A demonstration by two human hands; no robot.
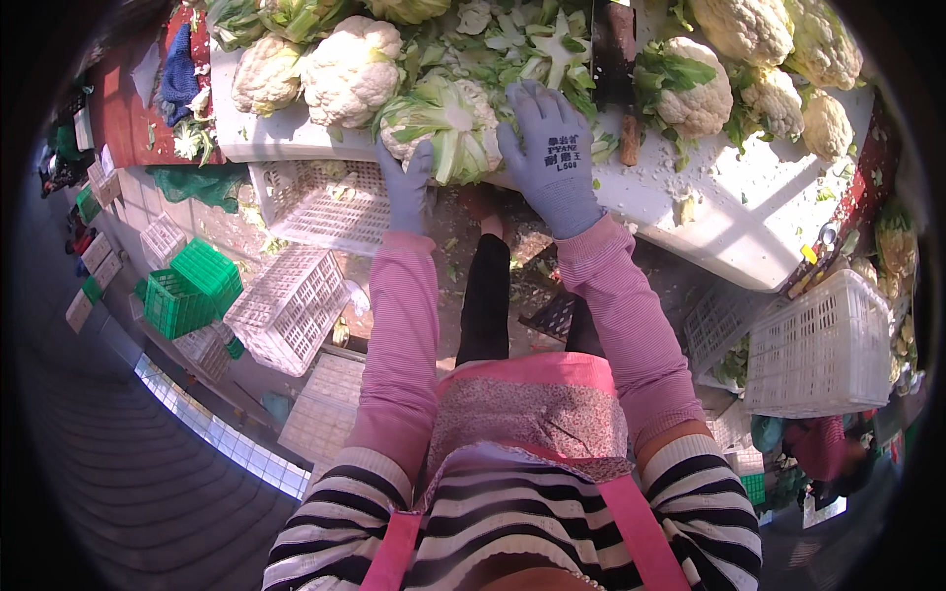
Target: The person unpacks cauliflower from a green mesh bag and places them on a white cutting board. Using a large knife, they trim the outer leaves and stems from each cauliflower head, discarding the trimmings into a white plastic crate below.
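A cauliflower point(447, 125) lies stem side up at the near edge of a white tabletop point(295, 133), its cut stem and trimmed green leaf ribs showing. My left hand point(406, 181), in a grey coated glove, holds its left side, thumb in front and fingers partly hidden. My right hand point(550, 151), gloved alike, is beside its right edge, fingers stretched over loose leaf trimmings point(558, 52); whether the thumb touches the head is unclear. To the right of that hand lies a knife with a wooden handle point(629, 140), its dark blade pointing away.
More cauliflowers point(353, 70) sit to the left, others point(695, 89) to the right. Below the table edge are a white plastic crate point(325, 203), another crate point(288, 310) and green crates point(196, 284). A white crate point(817, 347) stands at right. A blue knitted cloth point(177, 77) lies far left.
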